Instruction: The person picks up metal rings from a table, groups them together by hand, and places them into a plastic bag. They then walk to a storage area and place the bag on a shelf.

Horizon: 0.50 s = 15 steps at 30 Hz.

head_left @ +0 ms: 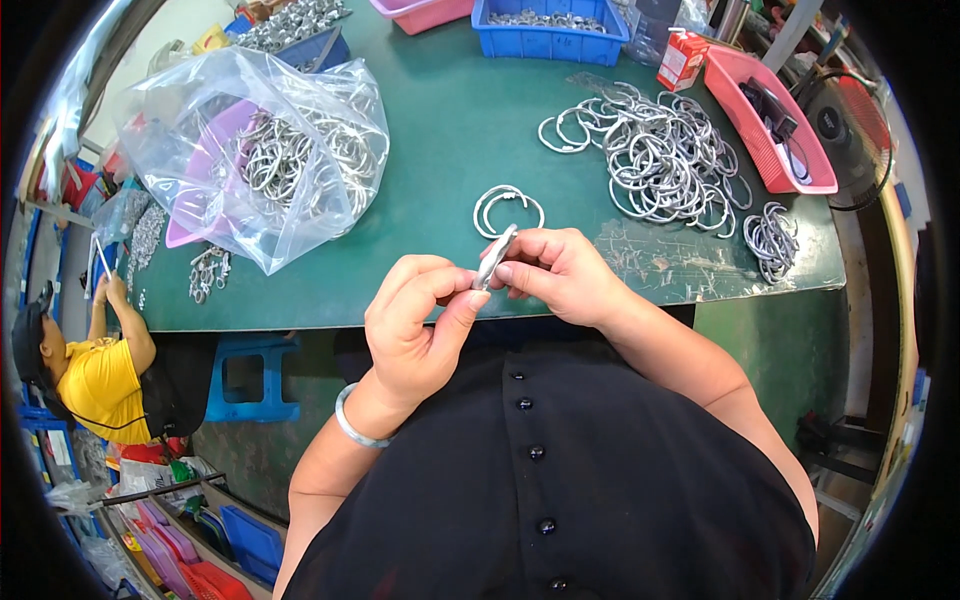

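Observation:
Silver metal rings, seen almost edge-on, are pinched between my two hands over the table's near edge; how many are stacked there I cannot tell. My left hand grips the lower left side with thumb and fingers. On the upper right side, my right hand closes its thumb and curled fingers round them. Just beyond the hands, a couple of open silver rings lie on the green table. A large tangled pile of similar rings sits to the right, with a smaller cluster near the right edge.
At left, a clear plastic bag of rings lies over a purple basin. Small metal parts sit beside it. A blue bin, red carton, pink basket and fan stand beyond. A co-worker works far left.

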Tool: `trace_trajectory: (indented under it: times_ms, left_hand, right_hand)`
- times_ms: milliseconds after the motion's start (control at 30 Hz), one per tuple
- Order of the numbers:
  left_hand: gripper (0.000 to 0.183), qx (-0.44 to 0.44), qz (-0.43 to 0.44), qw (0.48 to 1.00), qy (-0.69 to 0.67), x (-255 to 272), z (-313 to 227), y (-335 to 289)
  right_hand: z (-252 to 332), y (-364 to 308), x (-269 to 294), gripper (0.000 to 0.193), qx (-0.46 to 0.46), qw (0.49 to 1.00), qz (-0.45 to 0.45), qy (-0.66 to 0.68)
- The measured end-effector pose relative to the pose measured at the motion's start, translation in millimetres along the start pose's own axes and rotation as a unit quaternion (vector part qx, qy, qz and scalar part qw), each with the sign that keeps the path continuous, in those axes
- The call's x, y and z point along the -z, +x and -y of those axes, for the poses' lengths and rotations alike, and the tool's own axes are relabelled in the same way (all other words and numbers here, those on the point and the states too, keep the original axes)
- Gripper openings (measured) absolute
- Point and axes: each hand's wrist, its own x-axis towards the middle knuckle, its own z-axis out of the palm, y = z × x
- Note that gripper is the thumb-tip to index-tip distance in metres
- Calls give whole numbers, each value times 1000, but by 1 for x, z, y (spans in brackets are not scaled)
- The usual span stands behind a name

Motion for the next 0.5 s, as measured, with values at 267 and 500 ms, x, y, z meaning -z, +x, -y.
trace_trajectory:
  times_ms: [267,500]
  left_hand:
    - [11,52,2,997,-61,-4,3,-7]
    - [9,111,59,985,-115,-3,4,-13]
  right_hand:
    - [-1,2,0,11,-64,992,12,112]
    - [-1,2,-1,11,-99,982,10,163]
